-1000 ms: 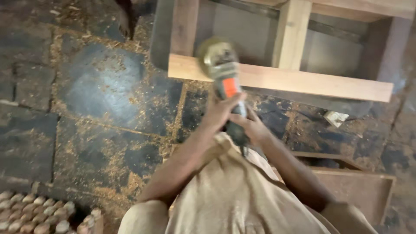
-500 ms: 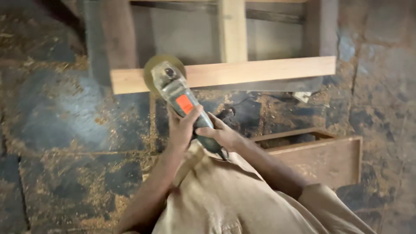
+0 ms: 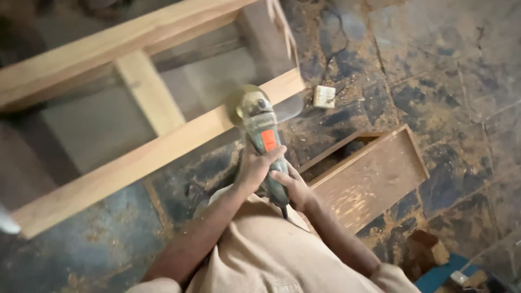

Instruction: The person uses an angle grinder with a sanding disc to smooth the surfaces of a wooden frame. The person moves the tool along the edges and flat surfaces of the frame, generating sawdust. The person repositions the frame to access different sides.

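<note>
The angle grinder (image 3: 260,127) looks heavy and rigid, best gripped along its narrow body behind the spinning disc, which rests on the front rail of the wooden frame (image 3: 135,157). The left hand (image 3: 256,169) clasps the body just below the orange patch and the right hand (image 3: 296,189) clenches its tail end, both forearms reaching forward from the torso over the sawdust-strewn floor (image 3: 434,70)

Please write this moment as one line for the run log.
left hand: grips grinder body | right hand: grips grinder rear | disc: on frame rail | floor: sawdust | box: right of hands
</note>
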